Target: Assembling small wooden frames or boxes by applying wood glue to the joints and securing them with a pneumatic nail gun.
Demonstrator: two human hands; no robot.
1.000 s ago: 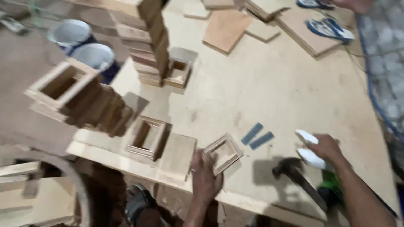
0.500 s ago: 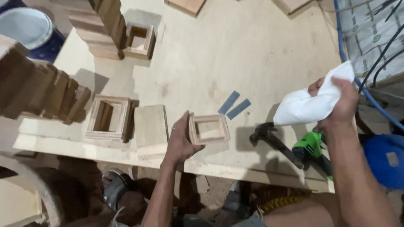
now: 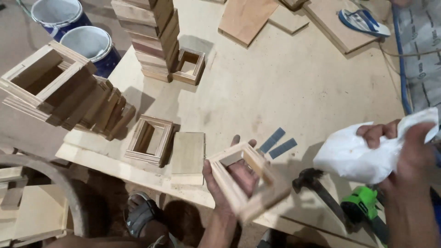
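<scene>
near the front edge of the worktop (image 3: pixel 285 87), the left hand (image 3: pixel 234 177) grips a small square wooden frame (image 3: pixel 248 181), lifted and tilted above the surface. the right hand (image 3: pixel 409 156) is closed around a crumpled white cloth (image 3: pixel 363 154) towards the right edge. a hammer (image 3: pixel 317 188) and a green power tool (image 3: pixel 363 204) lie below the cloth; two grey strips (image 3: pixel 278 143) lie just beyond the frame.
</scene>
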